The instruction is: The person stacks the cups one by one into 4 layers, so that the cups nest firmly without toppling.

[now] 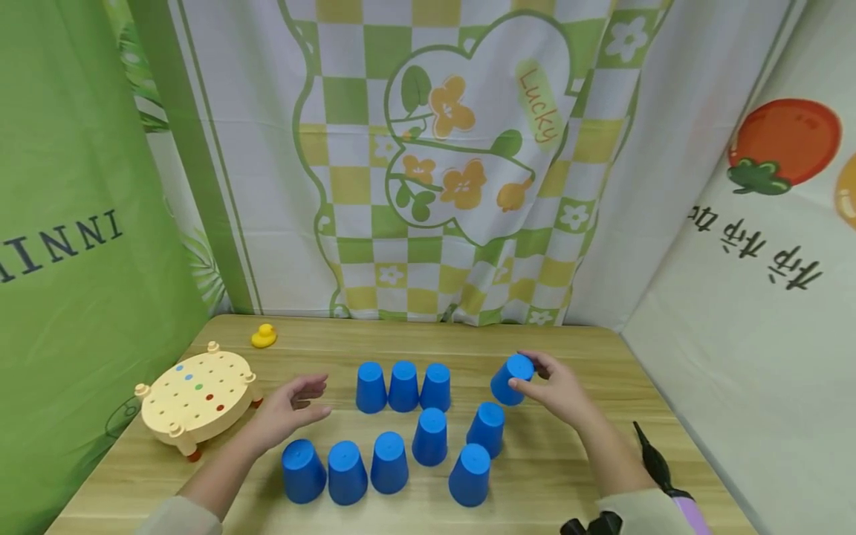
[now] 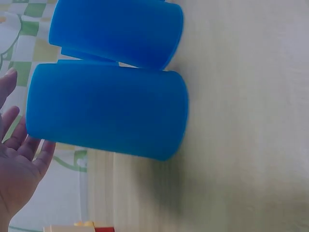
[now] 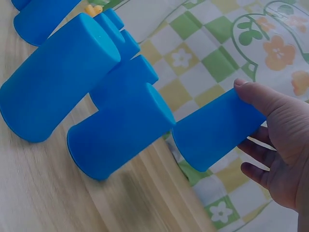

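Your right hand [image 1: 558,390] grasps a blue cup [image 1: 510,383], base up, toward the back right corner of the table [image 1: 542,475]; whether its rim touches the wood cannot be told. Your left hand [image 1: 289,410] is released and loose, held in the left half between the pegboard [image 1: 195,397] and the back cups [image 1: 403,388]. These three stand upside down, close together in a row. Nearer you, two middle cups [image 1: 430,438] stand apart, the right one just in front of the cup you hold. Toward the front edge come four front cups [image 1: 347,474]: three side by side on the left, the fourth well to their right. The pegboard rests by the left edge, its feet partly red, and a yellow duck [image 1: 264,336] sits near the back left corner. Beside your right forearm, near the right edge, lies a black and purple tool [image 1: 658,464]. A checked curtain [image 1: 364,156] hangs behind the back edge.
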Demonstrator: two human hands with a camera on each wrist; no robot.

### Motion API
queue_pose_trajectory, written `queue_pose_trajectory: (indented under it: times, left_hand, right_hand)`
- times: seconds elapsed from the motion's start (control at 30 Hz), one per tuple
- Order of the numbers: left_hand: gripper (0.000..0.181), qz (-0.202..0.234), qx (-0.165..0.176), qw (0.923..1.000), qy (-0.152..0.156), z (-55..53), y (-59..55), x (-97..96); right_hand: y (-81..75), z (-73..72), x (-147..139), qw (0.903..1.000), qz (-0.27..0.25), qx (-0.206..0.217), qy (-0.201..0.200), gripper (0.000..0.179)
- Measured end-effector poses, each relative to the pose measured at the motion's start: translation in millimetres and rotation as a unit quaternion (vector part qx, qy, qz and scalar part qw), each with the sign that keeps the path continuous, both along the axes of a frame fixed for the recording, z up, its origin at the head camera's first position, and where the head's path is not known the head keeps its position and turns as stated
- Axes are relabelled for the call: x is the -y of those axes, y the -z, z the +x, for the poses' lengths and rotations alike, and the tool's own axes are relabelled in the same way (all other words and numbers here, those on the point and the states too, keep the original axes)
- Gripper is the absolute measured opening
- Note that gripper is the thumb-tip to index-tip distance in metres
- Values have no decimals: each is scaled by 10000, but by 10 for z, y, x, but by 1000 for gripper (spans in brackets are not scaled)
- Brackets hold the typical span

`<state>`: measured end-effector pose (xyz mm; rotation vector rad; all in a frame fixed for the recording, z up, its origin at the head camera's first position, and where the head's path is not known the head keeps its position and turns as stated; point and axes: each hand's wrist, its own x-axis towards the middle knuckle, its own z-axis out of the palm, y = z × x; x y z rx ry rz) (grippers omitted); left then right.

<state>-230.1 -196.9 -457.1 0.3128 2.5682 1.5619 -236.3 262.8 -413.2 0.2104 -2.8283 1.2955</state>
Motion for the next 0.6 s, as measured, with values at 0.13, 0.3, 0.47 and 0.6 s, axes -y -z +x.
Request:
queue_pose_trajectory:
  times: [0.13,0.3,0.47,0.6]
  left_hand:
    - [63,24,-123,9999,53,103,20,68]
    - [62,120,-86,9999,83,231,50,142]
    - [62,106,-64,9994,318,342,91,226]
    - [64,57,165,9984,542,408,107,286]
  right_hand:
    - [22,-81,73,10000,-9,89,44,65]
    - [56,-165,147,9997,-58,203,106,66]
    - [115,-247,254,9996,-75,234,132,64]
    - [178,-298,351,9996,-52,237,131,60]
